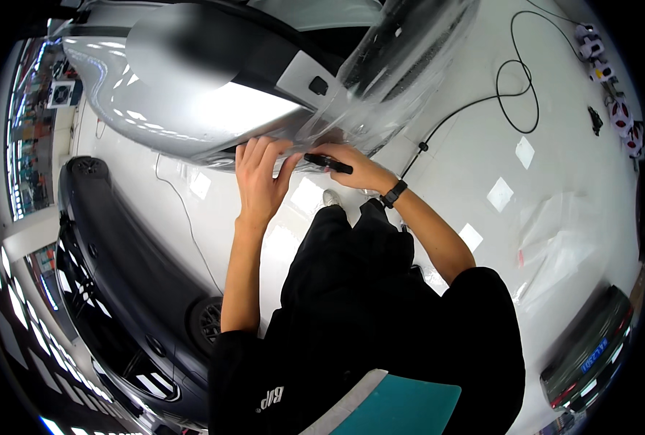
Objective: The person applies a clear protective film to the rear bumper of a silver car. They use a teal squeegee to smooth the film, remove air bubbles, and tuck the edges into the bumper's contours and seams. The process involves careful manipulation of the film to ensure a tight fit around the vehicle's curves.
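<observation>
A silver car body panel (184,101) fills the upper left, with clear protective film (402,58) hanging loose over its dark right part. My left hand (261,181) presses flat with spread fingers against the panel's lower edge. My right hand (351,165), with a black watch on its wrist, grips a slim black tool (328,162) whose tip lies along the same edge, just right of the left hand's thumb.
A dark car (119,268) stands at the left, another car's rear (590,348) at the lower right. A black cable (511,87) loops over the glossy white floor. Crumpled film (554,239) lies on the floor at the right. Small white-and-pink objects (612,94) line the far right.
</observation>
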